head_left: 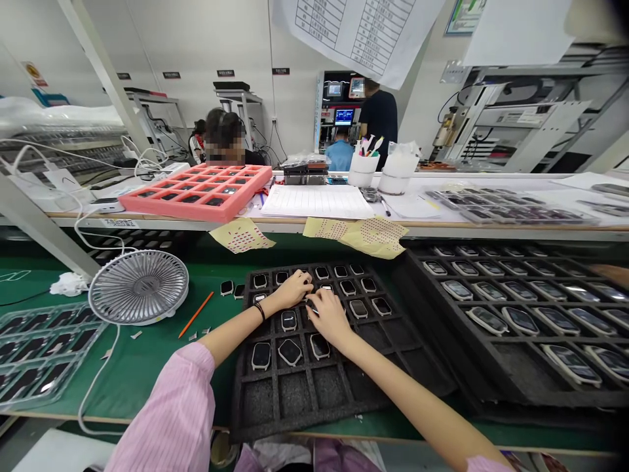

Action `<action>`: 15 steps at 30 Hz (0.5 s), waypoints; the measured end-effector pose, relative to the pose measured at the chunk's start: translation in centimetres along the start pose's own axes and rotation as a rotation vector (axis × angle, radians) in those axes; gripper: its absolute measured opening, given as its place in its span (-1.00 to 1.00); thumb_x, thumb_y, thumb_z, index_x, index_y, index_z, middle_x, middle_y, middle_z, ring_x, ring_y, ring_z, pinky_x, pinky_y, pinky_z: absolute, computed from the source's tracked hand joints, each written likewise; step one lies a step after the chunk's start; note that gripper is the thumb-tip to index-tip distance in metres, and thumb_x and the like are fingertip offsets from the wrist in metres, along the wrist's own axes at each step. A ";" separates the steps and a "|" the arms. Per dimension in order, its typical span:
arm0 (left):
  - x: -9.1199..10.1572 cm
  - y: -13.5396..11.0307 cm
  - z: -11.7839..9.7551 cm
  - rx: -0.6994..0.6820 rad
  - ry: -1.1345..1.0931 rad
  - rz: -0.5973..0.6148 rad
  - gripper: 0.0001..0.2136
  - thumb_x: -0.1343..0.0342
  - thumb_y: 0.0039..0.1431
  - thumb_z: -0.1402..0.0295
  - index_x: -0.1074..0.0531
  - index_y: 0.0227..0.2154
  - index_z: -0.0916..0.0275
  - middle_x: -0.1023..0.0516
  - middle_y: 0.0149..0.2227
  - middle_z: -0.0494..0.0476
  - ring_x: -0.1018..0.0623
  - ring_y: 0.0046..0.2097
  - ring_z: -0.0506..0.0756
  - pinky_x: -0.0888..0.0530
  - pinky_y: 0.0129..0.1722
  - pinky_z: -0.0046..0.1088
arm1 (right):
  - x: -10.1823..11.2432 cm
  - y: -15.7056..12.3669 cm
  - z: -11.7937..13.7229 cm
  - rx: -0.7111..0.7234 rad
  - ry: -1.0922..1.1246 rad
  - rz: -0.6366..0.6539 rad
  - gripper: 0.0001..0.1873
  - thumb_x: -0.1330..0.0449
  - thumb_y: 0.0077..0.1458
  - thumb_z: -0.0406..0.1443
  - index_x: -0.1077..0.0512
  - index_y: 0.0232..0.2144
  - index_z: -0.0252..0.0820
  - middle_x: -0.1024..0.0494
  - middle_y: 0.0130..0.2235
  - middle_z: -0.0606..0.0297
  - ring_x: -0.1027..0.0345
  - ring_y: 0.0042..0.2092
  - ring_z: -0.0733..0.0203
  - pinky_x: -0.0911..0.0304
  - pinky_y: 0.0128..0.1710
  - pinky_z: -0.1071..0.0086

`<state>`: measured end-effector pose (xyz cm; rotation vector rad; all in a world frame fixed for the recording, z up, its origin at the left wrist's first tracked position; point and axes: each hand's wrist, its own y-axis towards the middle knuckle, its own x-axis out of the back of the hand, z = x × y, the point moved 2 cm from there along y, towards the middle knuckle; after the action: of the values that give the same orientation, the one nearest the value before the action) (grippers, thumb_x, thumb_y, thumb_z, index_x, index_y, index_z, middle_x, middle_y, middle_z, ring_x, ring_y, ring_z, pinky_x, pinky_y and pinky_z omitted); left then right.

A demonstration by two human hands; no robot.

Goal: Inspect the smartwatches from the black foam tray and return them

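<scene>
head cam: yr l hand (293,290) curled over the black foam tray (295,393), can't tell if it grips anything. r hand (327,318) pinches a small dark item (312,309). watch bodies (289,320) sit in slots. mid-tray, next needs a steady pinch.

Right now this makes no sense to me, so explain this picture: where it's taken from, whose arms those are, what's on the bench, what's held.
This view comes from a camera worn on a person's head, looking forward and down, so the two bare arms are that person's own. The left hand and right hand sit over a black foam tray of compartments, many holding small rounded black devices, perhaps watch bodies. A small dark item shows at the right hand, but what it is cannot be told. On the green bench mat lie a small fan and an orange pencil. To the right is a larger black tray of bigger devices.
</scene>
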<state>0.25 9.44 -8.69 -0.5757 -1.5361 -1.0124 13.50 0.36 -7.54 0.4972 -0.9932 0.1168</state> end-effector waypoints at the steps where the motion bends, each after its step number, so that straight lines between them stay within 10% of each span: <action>1: 0.0 0.0 0.0 -0.001 -0.002 -0.001 -0.84 0.02 0.21 0.53 -0.44 -0.39 0.25 -0.34 -0.16 0.20 -0.25 -0.15 0.15 -0.32 -0.15 -0.34 | 0.2 0.1 -0.8 -0.020 -0.019 -0.007 -0.79 -0.08 0.19 -0.34 -0.47 -0.17 -0.25 -0.45 -0.19 -0.02 -0.28 -0.09 -0.10 -0.20 -0.10 0.04; 15: 0.2 0.0 -0.1 0.003 0.010 -0.011 -0.80 0.05 0.22 0.57 -0.45 -0.41 0.27 -0.34 -0.16 0.21 -0.24 -0.16 0.15 -0.30 -0.17 -0.34 | 0.1 0.9 -2.0 0.185 0.127 0.134 -0.82 -0.20 0.10 -0.44 -0.55 -0.26 -0.15 -0.60 -0.24 0.25 -0.46 -0.20 0.20 -0.29 -0.17 0.32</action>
<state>0.27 9.38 -8.52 -0.5597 -1.5337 -1.0196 14.83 2.09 -8.05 0.5848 -0.8944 0.3587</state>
